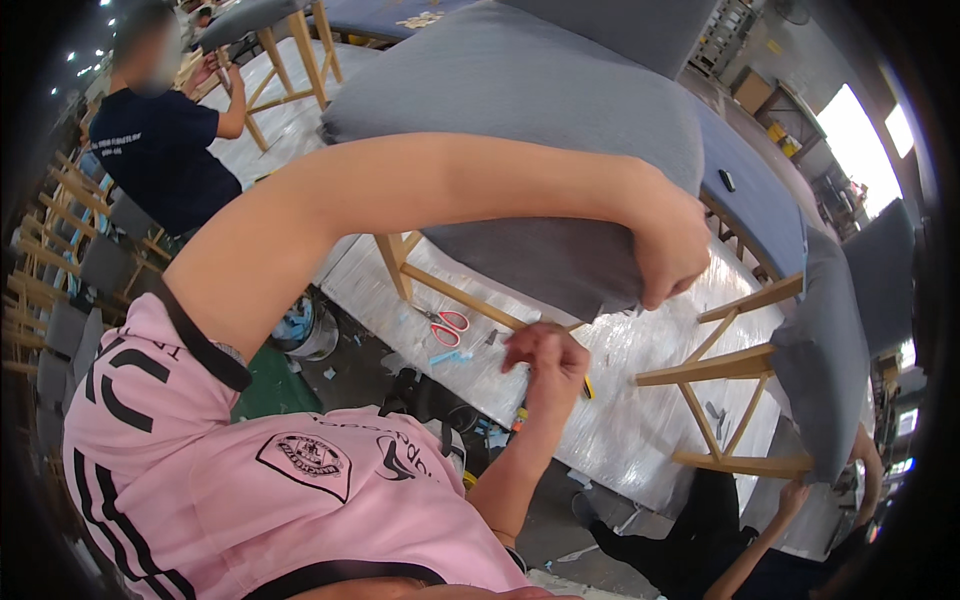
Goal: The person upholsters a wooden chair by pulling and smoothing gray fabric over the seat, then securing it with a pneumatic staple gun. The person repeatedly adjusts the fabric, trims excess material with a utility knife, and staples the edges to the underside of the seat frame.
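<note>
Pink jersey [330,500] fills lower left; left hand [672,240], right of centre, curls at grey seat [530,100]; right hand [550,362], just below, bends its fingers; neither grip can be told.

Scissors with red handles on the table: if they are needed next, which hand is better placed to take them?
Probably the right hand: it is nearer to the scissors in this view. The left hand is farther away, at the corner of the gray seat.
</note>
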Available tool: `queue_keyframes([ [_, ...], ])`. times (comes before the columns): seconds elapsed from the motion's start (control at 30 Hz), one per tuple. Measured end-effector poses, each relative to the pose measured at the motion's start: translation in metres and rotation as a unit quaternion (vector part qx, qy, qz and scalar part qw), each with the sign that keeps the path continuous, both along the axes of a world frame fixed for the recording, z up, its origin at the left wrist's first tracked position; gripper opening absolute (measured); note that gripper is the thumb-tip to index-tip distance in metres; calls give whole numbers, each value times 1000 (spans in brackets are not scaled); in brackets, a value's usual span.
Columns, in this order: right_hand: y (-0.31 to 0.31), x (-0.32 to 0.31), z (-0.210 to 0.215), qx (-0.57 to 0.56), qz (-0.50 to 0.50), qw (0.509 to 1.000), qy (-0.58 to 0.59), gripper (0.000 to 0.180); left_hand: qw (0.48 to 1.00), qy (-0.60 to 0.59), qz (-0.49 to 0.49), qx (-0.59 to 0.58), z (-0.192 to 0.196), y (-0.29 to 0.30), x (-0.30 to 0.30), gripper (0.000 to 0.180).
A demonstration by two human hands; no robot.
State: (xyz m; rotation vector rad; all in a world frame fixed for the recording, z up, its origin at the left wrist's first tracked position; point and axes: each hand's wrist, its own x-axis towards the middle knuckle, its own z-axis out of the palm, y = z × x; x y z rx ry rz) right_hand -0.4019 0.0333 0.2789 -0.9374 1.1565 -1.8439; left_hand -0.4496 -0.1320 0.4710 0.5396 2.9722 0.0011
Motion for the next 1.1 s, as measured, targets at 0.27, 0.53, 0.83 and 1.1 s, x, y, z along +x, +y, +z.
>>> queue_keyframes([
  [0.27, -65, 41, 15, -109, -36, 985, -132, 47, 988, 14, 130, -84, -4, 33, -4, 27],
  [0.53, -96, 31, -18, 63, -178, 975, 117, 38, 991, 58, 102, -61, -12, 40, -17, 52],
  [0.83, -121, 36, -23, -52, -138, 982, 118, 41, 917, 396, 52, 13, -21, -75, 139, 72],
  [1.1, -144, 22, -22, -128, -130, 975, 126, 32, 894, 403, 112, -163, -49, -69, 220, 96],
])
